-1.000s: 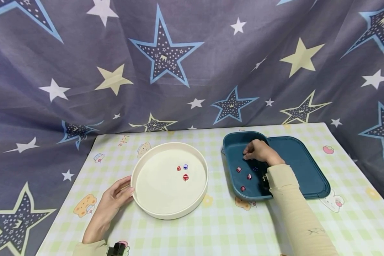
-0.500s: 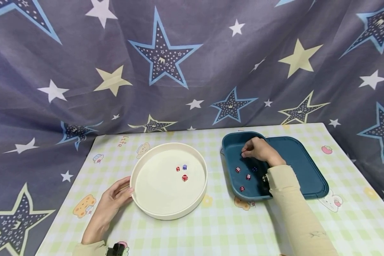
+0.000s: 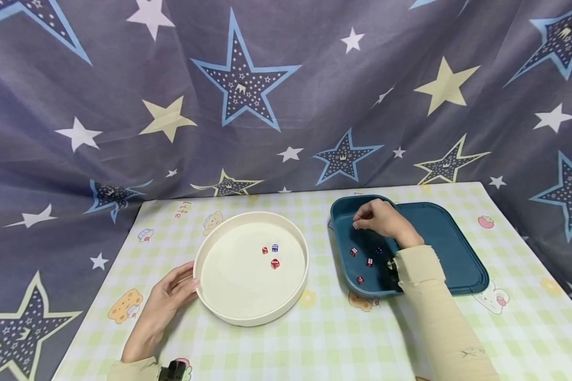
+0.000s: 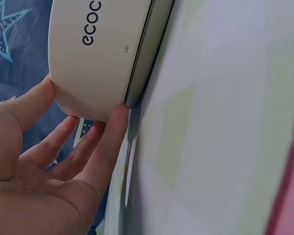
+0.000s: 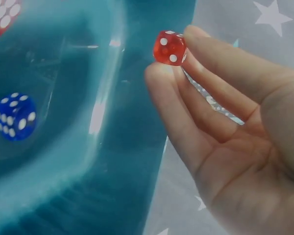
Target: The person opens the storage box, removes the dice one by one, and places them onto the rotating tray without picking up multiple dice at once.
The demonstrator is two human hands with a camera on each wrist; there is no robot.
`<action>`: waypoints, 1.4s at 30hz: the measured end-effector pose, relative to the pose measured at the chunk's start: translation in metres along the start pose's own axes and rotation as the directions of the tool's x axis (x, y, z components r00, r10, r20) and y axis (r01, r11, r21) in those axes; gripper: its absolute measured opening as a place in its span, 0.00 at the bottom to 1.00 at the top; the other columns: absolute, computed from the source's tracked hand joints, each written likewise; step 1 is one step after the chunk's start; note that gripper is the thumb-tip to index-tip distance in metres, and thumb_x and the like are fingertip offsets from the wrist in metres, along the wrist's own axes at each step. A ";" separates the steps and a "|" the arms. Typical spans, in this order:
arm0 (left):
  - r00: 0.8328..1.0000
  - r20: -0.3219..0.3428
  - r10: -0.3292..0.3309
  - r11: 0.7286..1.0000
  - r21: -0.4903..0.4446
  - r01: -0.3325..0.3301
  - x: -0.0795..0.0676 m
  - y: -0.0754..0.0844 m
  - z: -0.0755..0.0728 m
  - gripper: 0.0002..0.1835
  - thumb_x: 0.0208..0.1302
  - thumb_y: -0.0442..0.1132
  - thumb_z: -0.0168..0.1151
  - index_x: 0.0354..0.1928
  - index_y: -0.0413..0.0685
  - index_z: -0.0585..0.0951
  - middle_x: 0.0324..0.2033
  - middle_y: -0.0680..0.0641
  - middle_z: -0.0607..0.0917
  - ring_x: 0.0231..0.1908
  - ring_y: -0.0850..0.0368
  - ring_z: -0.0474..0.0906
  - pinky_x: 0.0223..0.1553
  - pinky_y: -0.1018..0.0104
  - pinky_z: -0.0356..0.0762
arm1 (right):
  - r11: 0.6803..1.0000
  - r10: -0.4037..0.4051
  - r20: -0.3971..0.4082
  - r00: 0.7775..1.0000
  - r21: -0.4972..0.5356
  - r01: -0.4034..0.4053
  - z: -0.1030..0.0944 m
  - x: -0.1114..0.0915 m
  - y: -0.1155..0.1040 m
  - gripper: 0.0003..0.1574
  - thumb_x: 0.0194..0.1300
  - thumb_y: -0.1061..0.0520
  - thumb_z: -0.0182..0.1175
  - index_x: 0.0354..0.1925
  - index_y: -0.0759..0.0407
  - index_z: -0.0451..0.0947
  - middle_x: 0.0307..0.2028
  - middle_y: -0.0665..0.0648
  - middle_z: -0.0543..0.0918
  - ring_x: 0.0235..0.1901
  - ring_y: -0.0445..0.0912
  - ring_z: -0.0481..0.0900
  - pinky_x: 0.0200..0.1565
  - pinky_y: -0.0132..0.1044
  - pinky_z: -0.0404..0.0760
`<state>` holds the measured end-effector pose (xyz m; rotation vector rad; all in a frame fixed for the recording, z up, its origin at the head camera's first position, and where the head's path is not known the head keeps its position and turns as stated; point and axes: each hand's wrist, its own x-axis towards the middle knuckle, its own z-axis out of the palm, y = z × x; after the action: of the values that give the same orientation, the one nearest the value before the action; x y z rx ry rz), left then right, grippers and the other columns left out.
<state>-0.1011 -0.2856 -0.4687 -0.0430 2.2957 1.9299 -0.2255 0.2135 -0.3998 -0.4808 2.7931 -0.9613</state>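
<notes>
My left hand (image 3: 167, 293) grips the left side of a cream round tray (image 3: 233, 312); in the left wrist view its thumb and fingertips meet the lettered wall of this tray (image 4: 98, 63). Above the far part of a dark teal tray (image 3: 343, 275) is my right hand (image 3: 383, 218). Between thumb and finger it pinches a red die (image 5: 169, 49) with white dots, seen well in the right wrist view. Below lie several dice in the teal tray, among them a blue die (image 3: 379, 251) and a red die (image 3: 360, 280). Inside the round tray rest a blue die (image 3: 275, 247) and two red dice (image 3: 275, 263).
A flat teal panel (image 3: 443, 243) adjoins the teal tray on its right. Both trays stand on a table with a green checked cloth (image 3: 286, 349). Behind the table hangs a grey star-patterned curtain (image 3: 286, 148).
My right hand has moved a little left and up within the teal tray, with its fingertips on the red die. The left hand stays at the round tray.
</notes>
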 end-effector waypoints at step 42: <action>0.999 0.003 0.039 0.999 -0.034 -0.039 0.001 -0.004 0.000 0.32 0.72 0.38 0.60 0.72 0.32 0.61 0.59 0.50 0.76 0.53 0.68 0.80 0.52 0.70 0.85 | 0.995 -0.091 -0.007 0.996 0.038 0.092 0.028 0.014 -0.077 0.07 0.67 0.59 0.65 0.40 0.61 0.87 0.35 0.54 0.88 0.35 0.45 0.83 0.39 0.38 0.86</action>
<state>-0.1013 -0.2859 -0.4725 0.0023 2.2776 1.9863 -0.2125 0.1351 -0.3749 -0.6065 2.7739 -1.0335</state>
